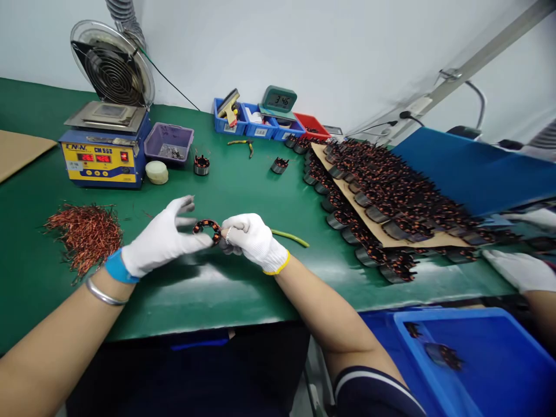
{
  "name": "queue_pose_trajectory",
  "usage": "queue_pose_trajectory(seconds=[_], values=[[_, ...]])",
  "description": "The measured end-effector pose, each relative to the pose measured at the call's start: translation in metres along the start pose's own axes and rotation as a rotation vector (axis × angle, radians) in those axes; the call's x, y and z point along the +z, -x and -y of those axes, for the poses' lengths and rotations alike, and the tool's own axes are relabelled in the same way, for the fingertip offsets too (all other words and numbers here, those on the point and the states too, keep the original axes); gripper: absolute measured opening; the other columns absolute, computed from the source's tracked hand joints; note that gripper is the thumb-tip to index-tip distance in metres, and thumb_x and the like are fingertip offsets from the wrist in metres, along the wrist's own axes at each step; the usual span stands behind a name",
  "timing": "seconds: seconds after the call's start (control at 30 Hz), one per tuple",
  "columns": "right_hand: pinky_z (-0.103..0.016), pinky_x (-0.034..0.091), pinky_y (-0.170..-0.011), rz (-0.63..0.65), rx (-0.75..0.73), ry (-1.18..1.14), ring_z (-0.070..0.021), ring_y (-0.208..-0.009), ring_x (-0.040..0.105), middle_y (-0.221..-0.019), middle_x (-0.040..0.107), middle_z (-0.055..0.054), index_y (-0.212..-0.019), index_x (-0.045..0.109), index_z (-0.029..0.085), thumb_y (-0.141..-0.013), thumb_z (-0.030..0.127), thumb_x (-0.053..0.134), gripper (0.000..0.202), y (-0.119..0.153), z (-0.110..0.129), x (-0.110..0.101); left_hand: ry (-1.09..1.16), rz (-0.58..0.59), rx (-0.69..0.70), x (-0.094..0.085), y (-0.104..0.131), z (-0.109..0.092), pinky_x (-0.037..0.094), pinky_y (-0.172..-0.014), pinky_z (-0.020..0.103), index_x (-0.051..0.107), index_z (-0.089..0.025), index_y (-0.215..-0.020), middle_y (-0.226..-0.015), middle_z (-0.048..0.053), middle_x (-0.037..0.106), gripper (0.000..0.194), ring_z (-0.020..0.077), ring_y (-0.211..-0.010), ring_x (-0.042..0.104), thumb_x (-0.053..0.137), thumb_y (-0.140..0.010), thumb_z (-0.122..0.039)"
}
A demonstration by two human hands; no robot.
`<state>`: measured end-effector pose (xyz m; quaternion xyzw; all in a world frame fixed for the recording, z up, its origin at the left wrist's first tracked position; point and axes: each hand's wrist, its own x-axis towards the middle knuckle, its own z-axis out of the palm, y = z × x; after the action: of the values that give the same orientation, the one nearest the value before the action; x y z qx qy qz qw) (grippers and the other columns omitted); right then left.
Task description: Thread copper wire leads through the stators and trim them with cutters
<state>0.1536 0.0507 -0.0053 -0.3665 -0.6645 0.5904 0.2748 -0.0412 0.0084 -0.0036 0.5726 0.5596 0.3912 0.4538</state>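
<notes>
Dark sleeve (376, 395) sits nearest. The right hand (248, 236) has fingers clamped on the copper-wound ring's (207, 223) right edge. On its left, the left hand's (163, 236) stand apart.

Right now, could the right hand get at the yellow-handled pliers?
Probably yes: nothing appears to stand between the right hand and the yellow-handled pliers, though that hand is occupied gripping the copper-wound ring.

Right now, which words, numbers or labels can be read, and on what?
"CM 558" on the machine, last digit unsure.
"3:46" on the clock.
"426", apparently, on the machine's right display; left display blurred.
Too small or blurred: machine's logo, white sticker, bin labels.
</notes>
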Motion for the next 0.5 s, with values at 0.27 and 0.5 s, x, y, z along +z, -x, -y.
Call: queue_pose_trajectory(seconds=[0.27,0.5], values=[[-0.016,0.034,-0.034,0.009,0.046,-0.094,-0.0081,-0.04,0.05,-0.049,0.057,0.001,-0.06,0.058,0.014,-0.067,0.031,0.058,0.018,0.003,0.006,-0.001,0.391,0.349,-0.158,0.002,0.006,-0.009,0.049,-0.039,0.019,0.046,-0.019,-0.122,-0.099,0.009,0.066,0.054,0.0138,-0.057,0.066,0.071,-0.076,-0.032],[-0.015,0.031,-0.032,0.024,0.01,-0.251,-0.0086,-0.037,0.051,-0.047,0.058,0.002,-0.064,0.058,0.014,-0.065,0.029,0.058,0.015,0.013,0.017,-0.004,0.322,0.282,0.405,-0.001,0.022,-0.011,0.059,-0.081,0.04,0.054,-0.03,-0.123,-0.155,0.01,0.027,0.06,0.0355,-0.128,0.048,0.077,-0.069,-0.042]])
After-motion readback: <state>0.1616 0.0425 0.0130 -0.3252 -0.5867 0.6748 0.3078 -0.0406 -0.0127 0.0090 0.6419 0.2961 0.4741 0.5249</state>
